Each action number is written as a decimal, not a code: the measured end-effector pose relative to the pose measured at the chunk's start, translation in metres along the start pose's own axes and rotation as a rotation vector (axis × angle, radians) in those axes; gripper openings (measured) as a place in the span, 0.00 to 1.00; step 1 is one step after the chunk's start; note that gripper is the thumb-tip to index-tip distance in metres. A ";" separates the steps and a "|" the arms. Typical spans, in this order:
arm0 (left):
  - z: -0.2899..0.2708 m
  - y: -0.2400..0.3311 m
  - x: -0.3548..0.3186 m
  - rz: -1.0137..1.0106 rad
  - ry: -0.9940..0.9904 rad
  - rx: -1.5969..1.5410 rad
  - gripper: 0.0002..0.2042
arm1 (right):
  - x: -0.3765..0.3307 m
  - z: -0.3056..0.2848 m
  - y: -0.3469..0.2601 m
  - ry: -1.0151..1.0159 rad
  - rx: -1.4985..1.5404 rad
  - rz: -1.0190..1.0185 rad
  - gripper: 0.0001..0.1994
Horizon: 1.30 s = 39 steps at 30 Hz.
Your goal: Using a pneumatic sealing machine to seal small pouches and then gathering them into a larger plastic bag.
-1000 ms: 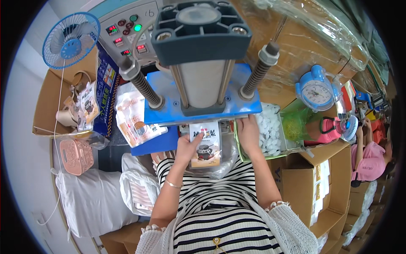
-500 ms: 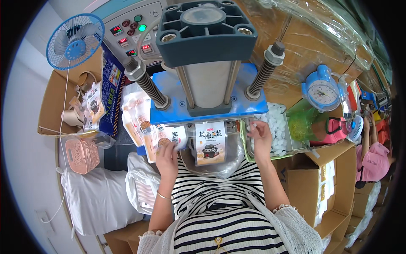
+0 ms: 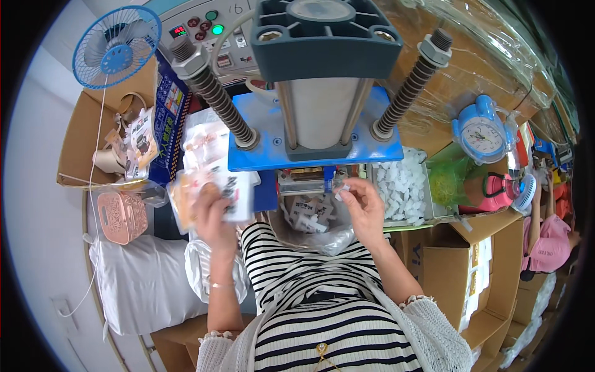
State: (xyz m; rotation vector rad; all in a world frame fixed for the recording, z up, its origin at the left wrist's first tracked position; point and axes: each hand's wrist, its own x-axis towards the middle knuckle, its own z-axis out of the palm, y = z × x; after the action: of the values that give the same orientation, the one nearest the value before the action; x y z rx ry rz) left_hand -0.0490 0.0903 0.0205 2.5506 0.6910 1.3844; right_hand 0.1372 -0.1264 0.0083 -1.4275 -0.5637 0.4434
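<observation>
My left hand (image 3: 214, 223), smeared by motion, grips a white printed pouch (image 3: 237, 195) over a stack of similar pouches (image 3: 204, 137) left of the press. My right hand (image 3: 367, 212) pinches a small white plastic piece (image 3: 341, 191) in front of the press's lower metal fixture (image 3: 305, 181). Above the fixture sits the blue press plate (image 3: 316, 155). Beneath it a clear plastic bag (image 3: 338, 242) hangs open with several printed pouches (image 3: 310, 214) inside. Right of my right hand stands a tray (image 3: 427, 192) with many small white pieces (image 3: 396, 185).
Spring-loaded posts (image 3: 409, 87) flank the press cylinder. A blue fan (image 3: 116, 57), an open carton (image 3: 77, 149) and a pink basket (image 3: 121, 217) are at left. At right are a blue clock (image 3: 483, 133), a pink-lidded jug (image 3: 483, 189) and cartons (image 3: 443, 266). Another person (image 3: 548, 235) works farther right.
The pouch at the press front is gone from there, and pouches now show in the bag. My left hand has moved left with a pouch; my right hand came left from the tray with a white piece.
</observation>
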 end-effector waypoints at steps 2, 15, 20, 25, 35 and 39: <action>0.038 -0.020 -0.040 -0.170 -0.253 -0.072 0.14 | -0.005 0.004 0.002 -0.007 0.057 0.052 0.11; 0.028 0.081 -0.033 -0.673 -0.542 -0.548 0.06 | 0.017 0.016 -0.027 -0.052 -0.357 -0.231 0.11; 0.055 0.091 -0.050 -1.042 -0.684 -1.007 0.10 | 0.016 0.021 0.014 -0.057 -0.333 -0.084 0.11; 0.066 0.079 -0.070 -1.028 -0.755 -0.974 0.11 | 0.016 0.013 0.023 0.069 -0.308 -0.002 0.11; 0.078 0.084 -0.073 -1.018 -0.741 -1.027 0.08 | 0.015 0.013 0.039 0.023 -0.282 0.018 0.12; 0.088 0.067 -0.066 -1.023 -0.653 -1.064 0.08 | 0.020 0.000 0.032 0.089 -0.535 -0.139 0.11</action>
State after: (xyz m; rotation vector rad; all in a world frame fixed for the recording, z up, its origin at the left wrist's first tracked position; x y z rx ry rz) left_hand 0.0142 0.0073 -0.0547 1.2747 0.6726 0.3174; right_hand 0.1543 -0.1110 -0.0216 -1.8916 -0.7380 0.1160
